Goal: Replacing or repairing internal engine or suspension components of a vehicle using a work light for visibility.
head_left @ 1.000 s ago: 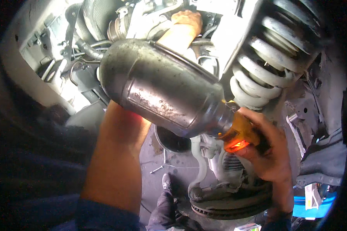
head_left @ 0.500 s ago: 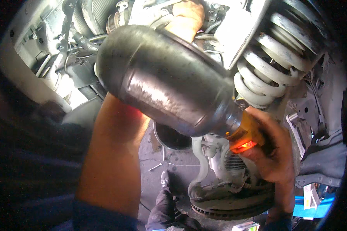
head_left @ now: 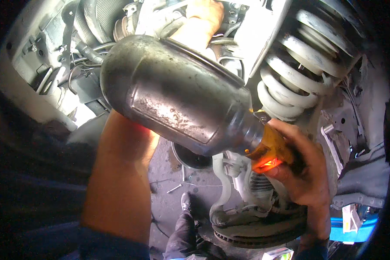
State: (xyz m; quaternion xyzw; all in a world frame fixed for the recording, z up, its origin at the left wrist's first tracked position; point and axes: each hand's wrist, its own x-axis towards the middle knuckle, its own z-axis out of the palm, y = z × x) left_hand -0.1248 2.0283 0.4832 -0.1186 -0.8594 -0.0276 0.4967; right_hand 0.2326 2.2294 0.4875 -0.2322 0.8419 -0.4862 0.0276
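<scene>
My right hand (head_left: 305, 167) is wrapped round the orange handle of a work lamp (head_left: 173, 95). The lamp's scuffed metal hood faces me and lies slantwise across the middle of the view, and an orange-red glow shows at the handle's neck. Behind the hood passes my left forearm, coming out above it. At the top edge my left hand (head_left: 205, 14), brightly lit, is closed among metal parts and hoses of the vehicle. Its fingertips are out of sight, so what they grip cannot be made out.
A pale coil spring (head_left: 299, 69) stands at the upper right. Lower down are a brake disc (head_left: 260, 236) and a curved suspension arm (head_left: 221, 186). A round dark pan (head_left: 190, 156) and a small tool (head_left: 174, 188) lie on the floor near a shoe (head_left: 186, 201). A blue container (head_left: 355, 232) sits lower right.
The whole view has shifted slightly, so the lamp, spring and left hand appear a little further left. Both hands keep their holds.
</scene>
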